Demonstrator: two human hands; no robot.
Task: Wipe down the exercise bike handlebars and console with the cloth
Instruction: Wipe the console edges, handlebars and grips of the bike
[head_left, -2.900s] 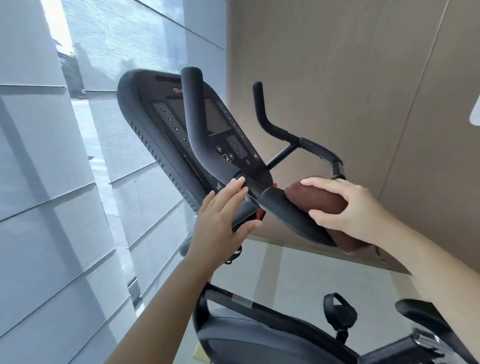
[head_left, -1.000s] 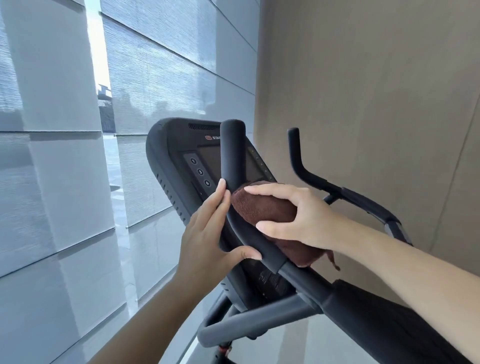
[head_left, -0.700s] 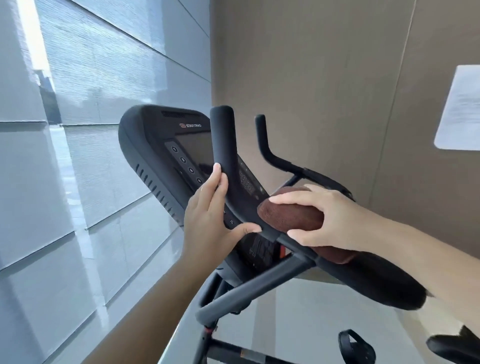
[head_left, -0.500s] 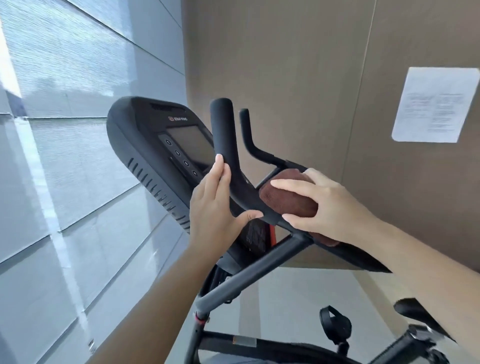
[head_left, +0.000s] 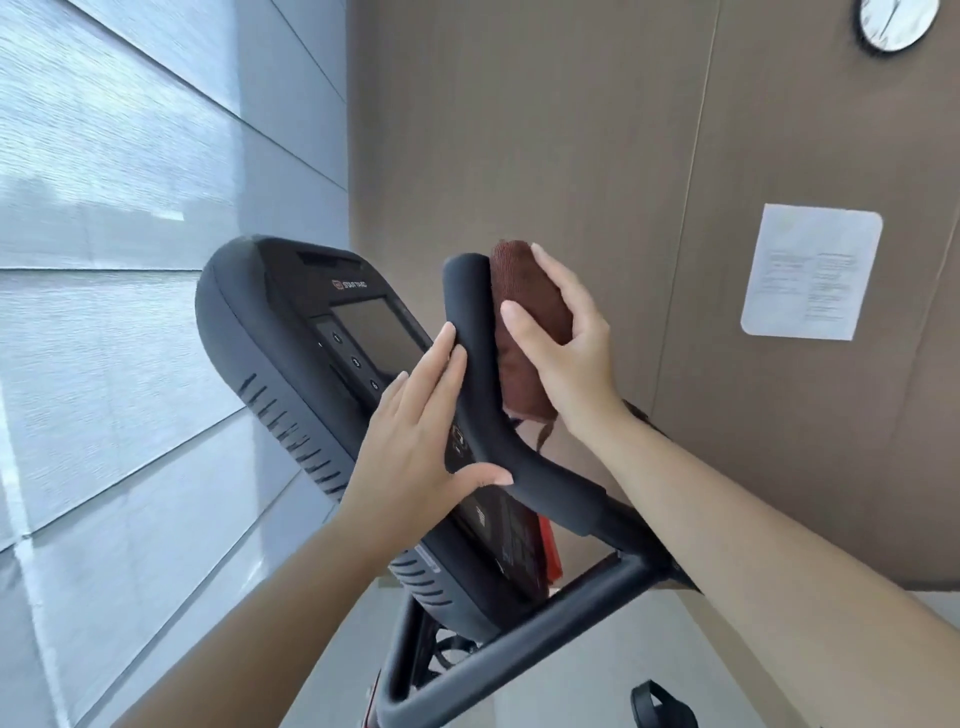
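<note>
Right hand is gripping the brown folded terry cloth: thumb on the near face, fingers wrapping the far side. It is pressing the cloth against the right flank of the black padded handlebar horn, close to the horn's upper tip. Cloth is sitting roughly upright along the horn, with a loose corner hanging below the wrist.

Left hand is lying flat on the horn's left flank, fingers straight, together and pointing up. Its thumb is touching the near side of the bend lower down. It is holding nothing.

Horn is curving down and right into a black tubular crossbar; the right forearm is covering part of that joint.

Black plastic console is sitting tilted just left of and behind the horn. It is showing a dark blank screen, round buttons left of the screen and vent slots along its near edge.

Far side: brown panelled wall is carrying a white printed sheet, text too small to read. A round wall clock is getting cut off by the top edge. Left: grey window blinds are letting daylight through.
</note>
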